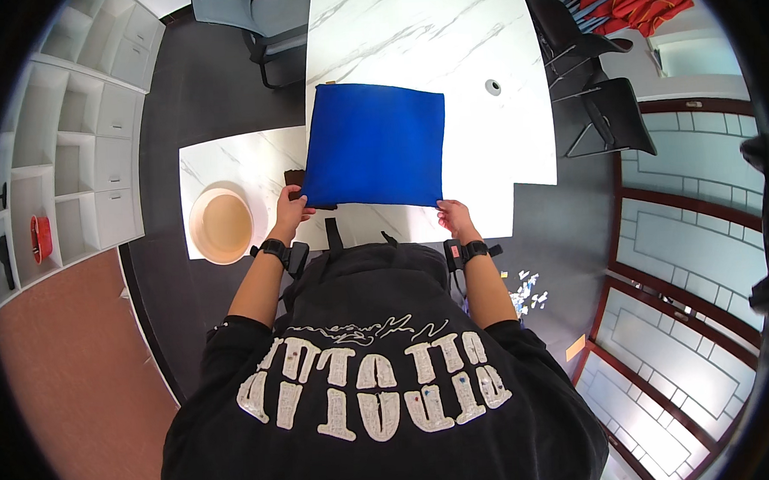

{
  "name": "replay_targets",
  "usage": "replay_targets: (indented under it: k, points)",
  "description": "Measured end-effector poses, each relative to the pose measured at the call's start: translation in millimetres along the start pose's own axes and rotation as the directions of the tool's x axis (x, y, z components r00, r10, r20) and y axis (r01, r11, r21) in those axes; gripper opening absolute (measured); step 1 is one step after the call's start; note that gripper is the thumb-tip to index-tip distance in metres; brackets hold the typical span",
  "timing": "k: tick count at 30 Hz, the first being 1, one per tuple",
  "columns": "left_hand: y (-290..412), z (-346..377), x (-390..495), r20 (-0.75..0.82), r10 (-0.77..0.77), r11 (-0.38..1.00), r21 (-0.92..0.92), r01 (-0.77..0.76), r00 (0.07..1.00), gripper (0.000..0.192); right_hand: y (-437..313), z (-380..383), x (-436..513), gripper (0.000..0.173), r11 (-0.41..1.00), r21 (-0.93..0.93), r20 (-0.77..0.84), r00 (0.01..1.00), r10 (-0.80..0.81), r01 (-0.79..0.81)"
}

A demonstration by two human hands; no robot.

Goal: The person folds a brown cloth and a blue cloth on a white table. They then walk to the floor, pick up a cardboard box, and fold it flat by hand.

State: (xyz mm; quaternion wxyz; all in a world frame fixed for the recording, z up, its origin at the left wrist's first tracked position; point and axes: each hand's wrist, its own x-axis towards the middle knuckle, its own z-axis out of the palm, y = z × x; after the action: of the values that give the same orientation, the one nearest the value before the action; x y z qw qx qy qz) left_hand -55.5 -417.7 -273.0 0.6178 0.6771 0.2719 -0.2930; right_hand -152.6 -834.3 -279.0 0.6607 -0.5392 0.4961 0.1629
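A blue rectangular cloth [377, 144] is spread out flat over the white marble-patterned table [414, 26]. My left hand [291, 212] pinches its near left corner, and my right hand [454, 216] pinches the near right corner. At the far left corner of the cloth a small tan tab shows. A dark brown object [295, 177] sticks out from under the left edge by my left hand; the cloth hides most of it, so its kind is unclear.
Left of my left hand stands a round cream-coloured tub [222, 225] at the table's edge. A small round grommet [493, 87] sits in the tabletop at right. Black chairs [620, 117] line the right side, a grey chair [278, 13] the far left. Scraps [528, 293] show near my right forearm.
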Motion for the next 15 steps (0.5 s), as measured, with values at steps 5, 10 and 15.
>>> replay_targets:
  k: [5,10,15]
  points:
    - [-10,13,10,-0.016,0.031,0.998,0.055,-0.030,0.999,0.023,-1,3,-14,0.026,1.000,0.022,0.107,0.994,-0.007,0.005]
    - [-9,15,7,-0.052,0.102,0.995,-0.014,-0.103,0.993,0.021,-9,7,-26,0.024,0.999,-0.029,0.129,0.991,0.018,-0.015]
    - [-18,16,15,-0.044,-0.004,0.992,-0.123,-0.001,0.999,0.024,-9,14,-40,0.029,1.000,-0.019,0.112,0.994,-0.018,0.021]
